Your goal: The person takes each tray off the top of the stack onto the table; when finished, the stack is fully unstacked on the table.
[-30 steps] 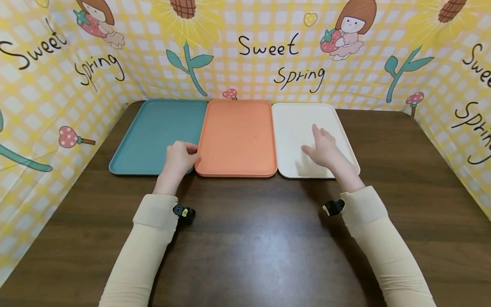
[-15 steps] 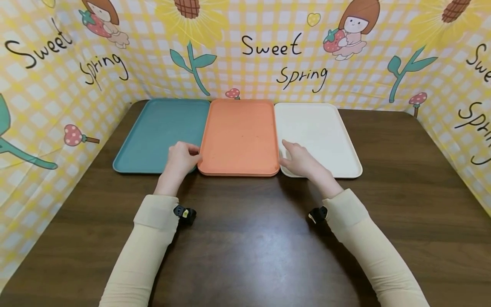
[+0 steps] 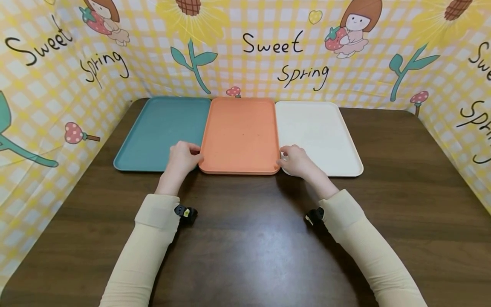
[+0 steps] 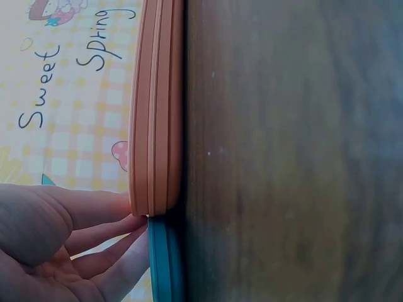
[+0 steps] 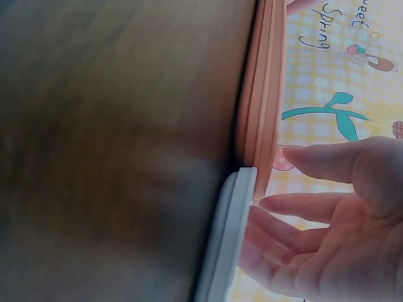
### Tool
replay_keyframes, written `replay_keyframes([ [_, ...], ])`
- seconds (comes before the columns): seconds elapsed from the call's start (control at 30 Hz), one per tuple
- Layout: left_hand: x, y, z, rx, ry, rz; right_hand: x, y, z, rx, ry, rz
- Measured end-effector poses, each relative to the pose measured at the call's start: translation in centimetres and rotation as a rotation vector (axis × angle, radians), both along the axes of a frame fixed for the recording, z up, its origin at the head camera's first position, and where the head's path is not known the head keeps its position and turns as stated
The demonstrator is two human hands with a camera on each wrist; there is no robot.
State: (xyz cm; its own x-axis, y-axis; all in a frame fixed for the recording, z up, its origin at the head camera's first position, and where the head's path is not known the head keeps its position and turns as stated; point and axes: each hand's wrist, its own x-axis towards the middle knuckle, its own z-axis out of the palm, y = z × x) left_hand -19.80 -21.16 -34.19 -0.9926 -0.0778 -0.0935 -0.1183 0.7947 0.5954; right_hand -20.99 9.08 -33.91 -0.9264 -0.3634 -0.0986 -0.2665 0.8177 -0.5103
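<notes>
Three rectangular trays lie side by side: teal point(image 3: 168, 123) on the left, orange point(image 3: 241, 132) in the middle, white point(image 3: 316, 128) on the right. My left hand point(image 3: 182, 157) pinches the orange tray's left rim near its front corner, thumb point(image 4: 104, 209) on the rim. Across from it, my right hand point(image 3: 297, 161) has its thumb and curled fingers at the orange tray's right rim, over the white tray's near-left corner. In both wrist views the orange side looks layered and stands higher than its neighbours; I cannot tell whether it is a stack.
The trays sit at the back of a dark wooden table point(image 3: 245, 238). A yellow checked cloth point(image 3: 261, 25) with printed flowers and words hangs behind and along both sides. Each sleeve cuff carries a small black camera point(image 3: 314, 216).
My right hand has moved left from above the white tray to the orange tray's right rim, and its fingers have curled in. My left hand keeps its grip on the left rim.
</notes>
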Motion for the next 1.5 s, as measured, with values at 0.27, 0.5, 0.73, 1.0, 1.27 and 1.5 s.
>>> replay_keyframes([
  [0.27, -0.1, 0.1, -0.1, 0.001, 0.005, 0.013, 0.0, 0.0, -0.2, -0.074, -0.039, -0.048],
  [0.5, -0.2, -0.1, -0.1, 0.01, -0.001, 0.021, -0.3, -0.2, 0.2, -0.07, -0.029, -0.092],
  [0.73, -0.2, -0.2, -0.2, 0.004, 0.004, 0.02, -1.3, -0.6, 0.5, -0.017, -0.052, -0.117],
  [1.0, -0.2, -0.1, -0.1, -0.013, 0.015, -0.002, -2.4, -0.9, 0.2, 0.015, -0.117, -0.12],
  [1.27, -0.4, -0.1, -0.2, -0.005, -0.013, 0.006, -2.4, -0.9, 0.5, 0.037, -0.127, -0.094],
  [1.5, -0.5, -0.1, 0.0, -0.004, -0.033, 0.017, -2.2, -0.8, 1.3, -0.107, -0.166, -0.147],
])
